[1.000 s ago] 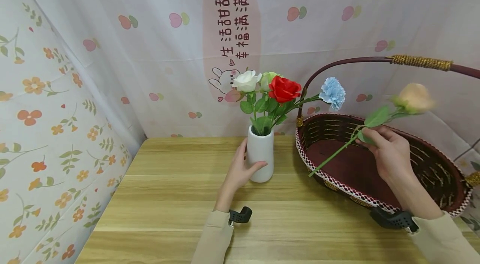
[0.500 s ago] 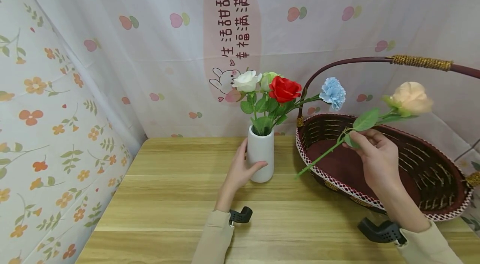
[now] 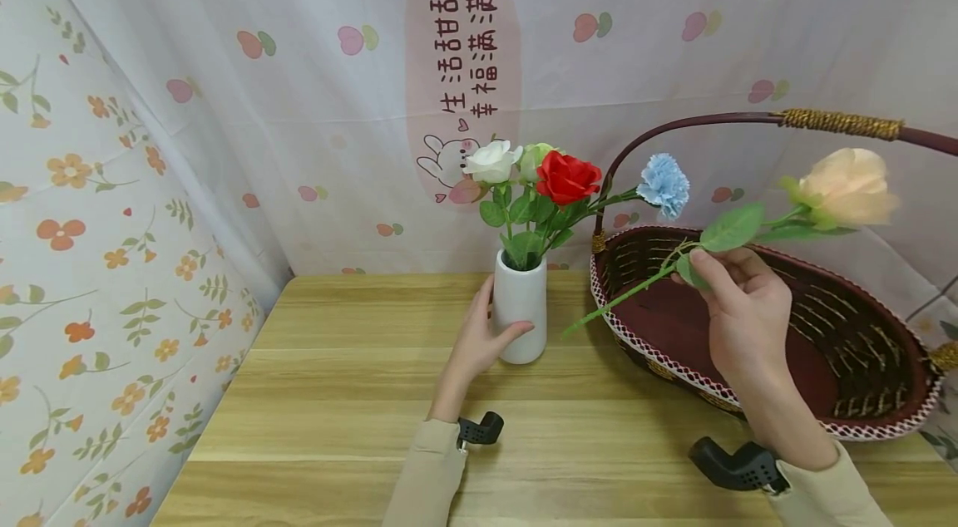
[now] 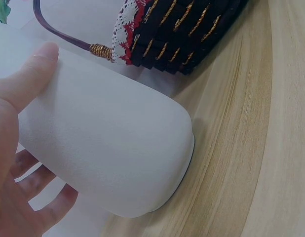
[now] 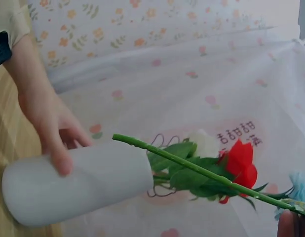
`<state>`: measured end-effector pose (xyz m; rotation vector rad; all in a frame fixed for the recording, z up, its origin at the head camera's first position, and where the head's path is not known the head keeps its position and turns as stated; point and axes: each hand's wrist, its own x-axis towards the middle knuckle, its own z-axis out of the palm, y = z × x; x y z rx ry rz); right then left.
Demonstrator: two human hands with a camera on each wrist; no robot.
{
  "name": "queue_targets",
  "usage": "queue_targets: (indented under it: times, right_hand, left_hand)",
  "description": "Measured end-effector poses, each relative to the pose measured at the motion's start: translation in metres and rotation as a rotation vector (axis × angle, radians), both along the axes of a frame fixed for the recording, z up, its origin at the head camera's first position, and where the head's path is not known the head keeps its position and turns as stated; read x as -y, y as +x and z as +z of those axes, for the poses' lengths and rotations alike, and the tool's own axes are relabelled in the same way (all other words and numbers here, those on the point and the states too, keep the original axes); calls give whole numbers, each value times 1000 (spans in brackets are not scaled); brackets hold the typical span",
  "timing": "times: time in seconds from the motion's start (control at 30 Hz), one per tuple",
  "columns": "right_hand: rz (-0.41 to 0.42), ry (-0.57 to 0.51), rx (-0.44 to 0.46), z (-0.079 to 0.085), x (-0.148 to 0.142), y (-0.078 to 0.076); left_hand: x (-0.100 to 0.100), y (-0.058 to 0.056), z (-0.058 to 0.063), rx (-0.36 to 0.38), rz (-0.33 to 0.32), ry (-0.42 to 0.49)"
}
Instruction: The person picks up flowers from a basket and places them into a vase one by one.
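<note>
A white vase (image 3: 520, 307) stands upright on the wooden table, and my left hand (image 3: 479, 337) grips its left side, thumb across the front. In it are a white rose (image 3: 492, 162), a red rose (image 3: 569, 178), a pale green flower (image 3: 533, 163) and a blue carnation (image 3: 664, 186) that leans right. Above the basket my right hand (image 3: 751, 315) pinches the stem of a peach rose (image 3: 849, 188). The bloom points up and right; the bare stem end (image 5: 142, 143) slants down left, apart from the vase. In the left wrist view the curled fingers show behind the vase (image 4: 108, 128).
A dark woven basket (image 3: 883, 369) with a lace-trimmed rim and a tall arched handle (image 3: 696, 121) stands at the right. Printed curtains (image 3: 314, 120) hang behind and to the left of the table (image 3: 337, 411).
My right hand has moved left with the peach rose, and its stem end has come nearer the vase and tilted flatter. My left hand and the vase have stayed put.
</note>
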<state>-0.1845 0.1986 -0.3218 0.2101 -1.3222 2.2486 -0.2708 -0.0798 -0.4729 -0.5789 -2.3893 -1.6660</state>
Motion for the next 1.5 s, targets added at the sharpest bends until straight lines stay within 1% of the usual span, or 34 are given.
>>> queue_targets:
  times: [0.1,0.2,0.47,0.67,0.8,0.83,1.0,1.2,1.5]
  right_hand:
    - [-41,-31,-24,6,8,0]
    - [-74,-44,-68,11,14,0]
    - [-97,-102,-230,21,30,-2]
    - [-146,-121,-301,25,43,-8]
    - [-187,-114,-311,26,52,-11]
    - [-204,-99,-311,26,54,-12]
    - [-243,-98,-323,25,61,-17]
    - [-282,-68,-354,21,71,-25]
    - [-370,-15,-373,14,89,-31]
  left_hand:
    - [0,1,0,0,-3,4]
    - [1,1,0,5,-2,5]
    - [1,0,1,0,-6,1]
    - [1,-1,0,-7,-1,-5]
    - [1,-1,-1,-6,0,-5]
    - [1,-1,-1,-7,0,-4]
    - [1,0,0,2,4,-6]
    - [1,0,-1,4,9,-12]
    - [1,1,1,15,17,-21]
